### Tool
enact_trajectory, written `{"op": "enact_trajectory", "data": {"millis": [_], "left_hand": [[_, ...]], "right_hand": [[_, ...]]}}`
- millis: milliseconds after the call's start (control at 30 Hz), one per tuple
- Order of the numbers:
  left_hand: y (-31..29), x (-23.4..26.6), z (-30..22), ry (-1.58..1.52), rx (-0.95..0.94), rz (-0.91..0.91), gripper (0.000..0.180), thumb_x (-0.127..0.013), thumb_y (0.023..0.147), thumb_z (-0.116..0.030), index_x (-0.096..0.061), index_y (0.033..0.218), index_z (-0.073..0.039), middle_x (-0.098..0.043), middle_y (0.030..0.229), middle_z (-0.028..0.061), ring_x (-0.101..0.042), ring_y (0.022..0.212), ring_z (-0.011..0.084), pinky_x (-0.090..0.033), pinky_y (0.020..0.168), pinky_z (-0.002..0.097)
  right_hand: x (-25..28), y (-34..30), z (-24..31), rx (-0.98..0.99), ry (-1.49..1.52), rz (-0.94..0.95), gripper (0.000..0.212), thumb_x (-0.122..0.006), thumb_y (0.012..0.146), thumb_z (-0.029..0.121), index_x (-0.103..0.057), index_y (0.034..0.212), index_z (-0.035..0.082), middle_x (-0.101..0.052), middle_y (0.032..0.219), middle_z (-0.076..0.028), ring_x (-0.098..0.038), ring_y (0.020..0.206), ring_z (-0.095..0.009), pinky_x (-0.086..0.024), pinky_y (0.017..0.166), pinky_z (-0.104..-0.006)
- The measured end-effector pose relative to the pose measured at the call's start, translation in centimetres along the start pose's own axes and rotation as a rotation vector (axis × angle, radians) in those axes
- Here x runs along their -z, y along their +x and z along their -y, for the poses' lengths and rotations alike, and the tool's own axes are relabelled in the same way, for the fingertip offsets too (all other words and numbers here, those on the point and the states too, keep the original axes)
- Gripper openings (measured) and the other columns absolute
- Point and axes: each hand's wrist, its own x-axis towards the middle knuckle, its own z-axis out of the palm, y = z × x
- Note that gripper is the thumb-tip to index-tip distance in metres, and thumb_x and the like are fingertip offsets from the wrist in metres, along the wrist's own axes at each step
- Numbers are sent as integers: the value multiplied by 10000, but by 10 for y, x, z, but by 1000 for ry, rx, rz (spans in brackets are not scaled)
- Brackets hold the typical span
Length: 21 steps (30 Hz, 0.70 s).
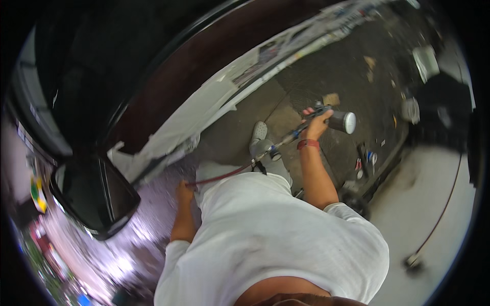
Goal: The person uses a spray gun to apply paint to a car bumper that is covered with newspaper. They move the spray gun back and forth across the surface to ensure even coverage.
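My right hand point(317, 127) is wrapped round a spray gun point(320, 109), out ahead of my body on the right. The gun's dark cup point(339, 122) with a pale round end sticks out to the right of my fingers. From the gun's blue-and-metal fitting, a dark red air hose point(219, 177) runs back across my waist to the left. My left hand point(185, 190) grips this hose low at my left side; its fingers are partly hidden. The dark red car side panel point(168, 76) stands ahead on the left, apart from both hands.
White masking paper point(204, 104) lines the panel's lower edge. A dark side mirror point(97, 191) juts out at the left. The grey floor point(291, 76) has scraps, a cardboard piece point(332, 99) and small tools along the right. A pale wall point(434, 194) with a hanging cord bounds the right.
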Motion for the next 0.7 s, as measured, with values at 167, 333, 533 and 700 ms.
{"op": "enact_trajectory", "data": {"millis": [167, 333, 533, 700], "left_hand": [[-13, -14, -72, 60, 63, -115, 297, -732, 928, -253, -704, 1216, -186, -704, 1298, 97, -624, 1271, 361, -480, 1093, 504], [-44, -62, -113, -66, 176, 58, 304, -759, 949, -373, -704, 1197, -206, -713, 1303, 88, -622, 1284, 352, -487, 1083, 505], [-82, -117, -104, -303, 30, 2, 464, -821, 884, -515, -704, 1180, -177, -706, 1294, 104, -587, 1321, 376, -489, 1083, 513], [-110, -137, -73, -449, -53, 85, 581, -912, 754, -568, -723, 1099, -140, -675, 1302, 126, -577, 1301, 389, -485, 1086, 508]], "right_hand": [[-23, 66, 65, 99, -74, 137, 723, -329, 1110, 702, -580, 1345, 66, -757, 1031, -111, -748, 830, -222, -490, 535, -345], [-42, 98, 110, 240, -205, 232, 722, -279, 1126, 675, -569, 1352, 54, -765, 1054, -128, -757, 859, -229, -484, 531, -345], [-31, 68, 126, 405, -320, 375, 755, -257, 1140, 650, -566, 1397, 12, -774, 1101, -171, -757, 891, -225, -483, 520, -318], [-19, 12, 112, 480, -387, 601, 778, -246, 1131, 678, -566, 1416, 29, -784, 1107, -152, -758, 933, -211, -488, 528, -310]]}}
